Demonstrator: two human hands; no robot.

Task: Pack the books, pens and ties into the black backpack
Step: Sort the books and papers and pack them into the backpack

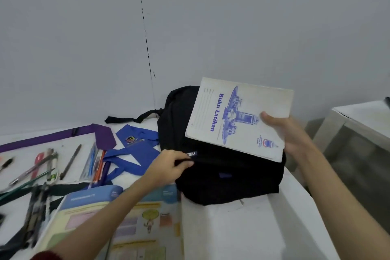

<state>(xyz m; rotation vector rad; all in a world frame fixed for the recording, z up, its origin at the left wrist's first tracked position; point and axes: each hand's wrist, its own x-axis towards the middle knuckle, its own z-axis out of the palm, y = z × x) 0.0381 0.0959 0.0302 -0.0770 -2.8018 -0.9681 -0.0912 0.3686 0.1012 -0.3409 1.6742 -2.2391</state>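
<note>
Two hands are at work: a white exercise book is held by its edge in the right hand above the black backpack on the white table, while the bag's front edge is pinched by the left hand. Pens and blue ties are spread just left.

The right hand holds a white exercise book over the black backpack; the left hand pinches its front. Ties and pens lie at nine o'clock.
</note>
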